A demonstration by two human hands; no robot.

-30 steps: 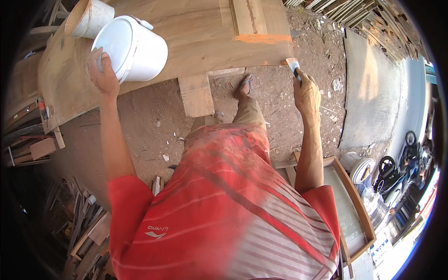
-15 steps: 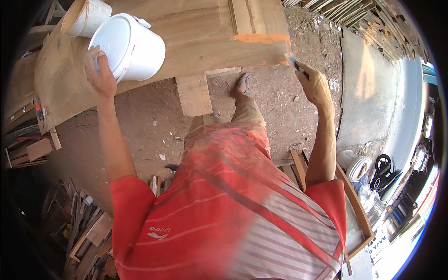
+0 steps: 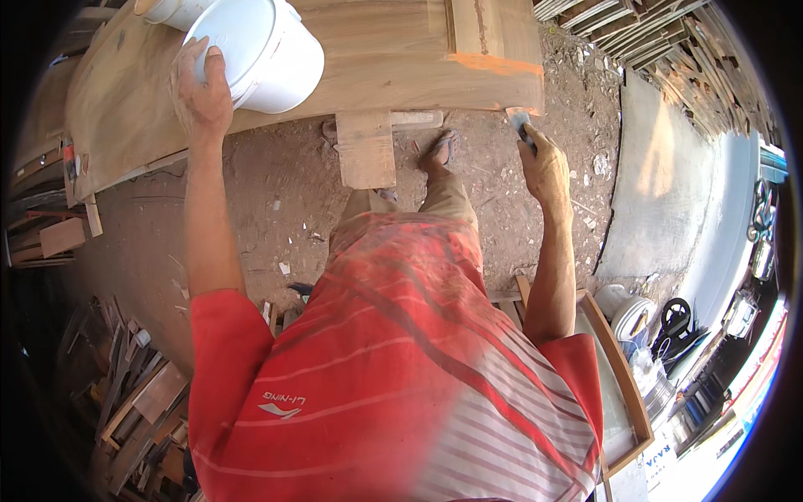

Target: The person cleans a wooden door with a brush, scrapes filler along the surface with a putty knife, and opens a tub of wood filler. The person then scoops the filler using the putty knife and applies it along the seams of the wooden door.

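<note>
A white bucket with a pale lid stands on the wooden panel at the upper left. My left hand is closed over the near left rim of that lid, its thumb lying on top; the other fingers are partly hidden. At the right, my right hand grips a putty knife. Its blade, with some orange filler at the tip, meets the panel's front edge near the right corner. An orange filler strip runs across the panel close to that corner.
A second pale bucket sits behind the first. Below the panel, a short board juts toward me. Scrap wood is piled at lower left, slats at upper right. A wooden frame and white pail lie beside my right.
The whole view has shifted, so panel and bucket appear farther right and higher. My right hand has brought the putty knife leftward along the panel's front edge. My left hand stays on the lid.
</note>
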